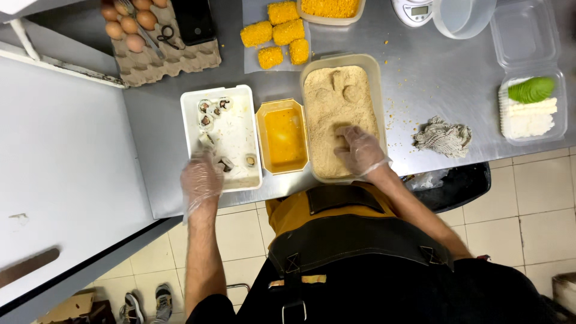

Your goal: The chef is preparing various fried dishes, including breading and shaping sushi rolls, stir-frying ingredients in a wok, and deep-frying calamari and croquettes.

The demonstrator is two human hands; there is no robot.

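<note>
1. Closest to the camera is the person's dark apron (pixel 360 252) over a mustard shirt, both forearms stretched out to the steel counter (pixel 156 120).
2. Left hand (pixel 201 180), in a clear glove, hangs palm-down over the near edge of the white tray (pixel 240 135), fingers curled loosely by a sushi roll piece (pixel 225 163). Can't tell if it's actually gripping one.
3. Right hand (pixel 359 150), gloved too, is pressed flat into the breadcrumb tub (pixel 339 114) at its near end, fingers half spread and sunk in the crumbs, holding nothing I can see.
4. Between the two sits the orange batter container (pixel 283 137).
5. Finished breaded pieces (pixel 276 37) lie on paper near the far edge, with an egg carton (pixel 162 45) at the far left.
6. Crumpled rag (pixel 443 137) sits right of the tub.
</note>
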